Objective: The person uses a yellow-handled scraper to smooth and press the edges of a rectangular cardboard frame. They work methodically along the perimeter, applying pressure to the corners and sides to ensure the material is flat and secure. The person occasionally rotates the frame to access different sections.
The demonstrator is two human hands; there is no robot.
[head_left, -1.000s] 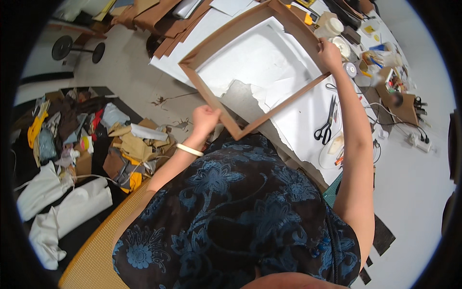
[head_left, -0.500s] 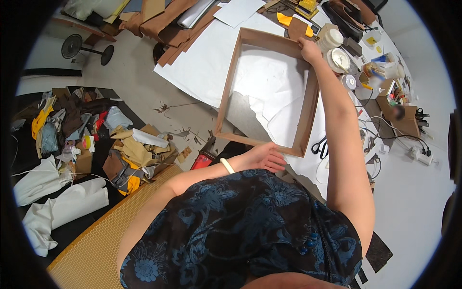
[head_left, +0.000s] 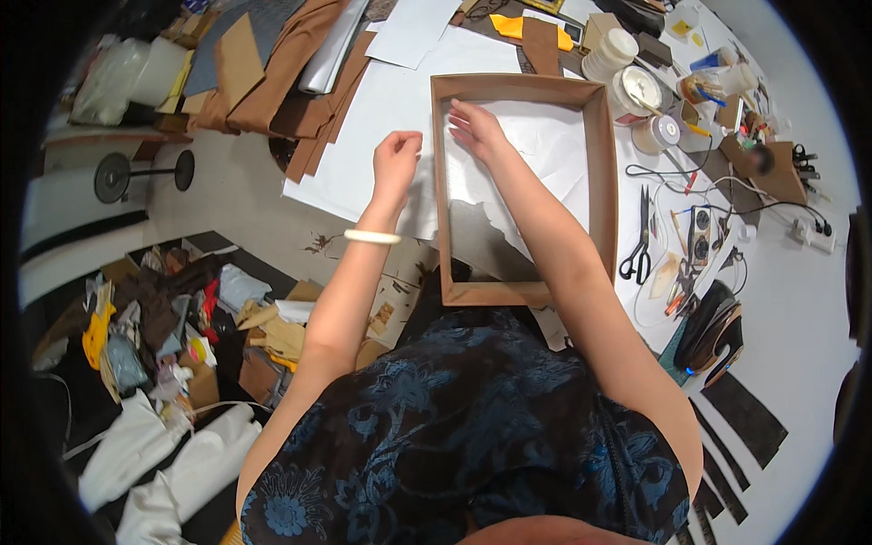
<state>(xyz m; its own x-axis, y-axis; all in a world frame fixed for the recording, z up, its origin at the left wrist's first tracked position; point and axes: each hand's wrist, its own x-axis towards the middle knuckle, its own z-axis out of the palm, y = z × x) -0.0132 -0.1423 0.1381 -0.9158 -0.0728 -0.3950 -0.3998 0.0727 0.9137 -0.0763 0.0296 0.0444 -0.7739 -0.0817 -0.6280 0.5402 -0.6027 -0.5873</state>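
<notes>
A brown rectangular frame [head_left: 602, 182], bottomless with upright walls, lies partly on the white-papered table and reaches over its near edge toward my body. Just outside its left wall is my left hand [head_left: 397, 168], fingers loosely bent and nothing in them; a cream bangle [head_left: 372, 237] circles that wrist. My right arm crosses over the frame, and my right hand [head_left: 479, 130] is inside it near the far left corner. Its fingers are spread beside the left wall; whether they touch it I cannot tell. White paper [head_left: 536, 136] shows through the opening.
Black scissors [head_left: 639, 245] lie right of the frame. Beyond them are white tubs [head_left: 636, 91], a lidded jar [head_left: 656, 133], cables and small tools. Brown leather pieces [head_left: 272, 82] and a roll [head_left: 334, 45] cover the far left. Scraps [head_left: 173, 309] are heaped at left.
The frame has turned straighter and come nearer my body. My right hand has let go of its far right corner and moved to the left wall. My left hand has risen beside that wall.
</notes>
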